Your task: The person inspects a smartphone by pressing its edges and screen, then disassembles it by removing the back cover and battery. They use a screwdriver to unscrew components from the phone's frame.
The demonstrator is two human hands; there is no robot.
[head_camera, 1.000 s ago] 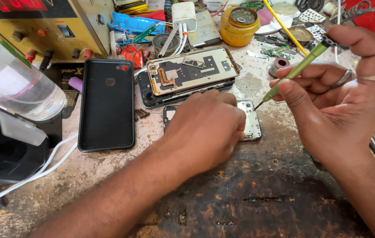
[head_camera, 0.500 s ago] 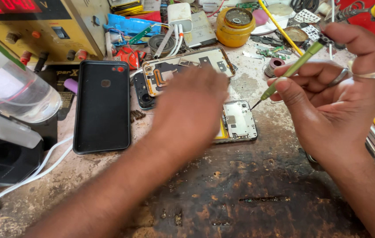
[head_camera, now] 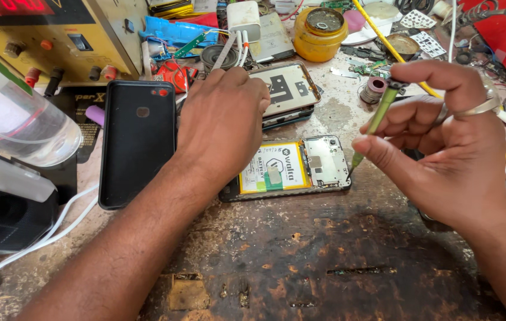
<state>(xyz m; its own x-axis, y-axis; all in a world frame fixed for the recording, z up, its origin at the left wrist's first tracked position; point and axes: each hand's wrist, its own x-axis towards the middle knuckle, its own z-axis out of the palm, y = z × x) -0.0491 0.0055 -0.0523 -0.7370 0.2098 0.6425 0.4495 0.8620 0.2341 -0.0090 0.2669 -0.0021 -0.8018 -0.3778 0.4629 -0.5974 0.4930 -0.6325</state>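
Care is advised: green screwdriver [head_camera: 378, 122], pinched in right hand [head_camera: 443, 148], is best kept upright above opened phone [head_camera: 291, 169]; left hand [head_camera: 223, 122], fingers curled, rests on upper-centre phone frame [head_camera: 285, 89].

Pretty clearly a phone repair workshop. The worktop [head_camera: 336, 261] is scarred, stained and scorched, and it's buried in repair clutter: a bench power supply [head_camera: 56, 35] with a red digital readout and knobs, an opened phone [head_camera: 291, 169] with its battery and board exposed, another stripped phone frame [head_camera: 285, 89], a black back cover [head_camera: 137, 139], a yellow tin [head_camera: 319, 27], a solder spool [head_camera: 375, 88], loose cables and small circuit boards everywhere.
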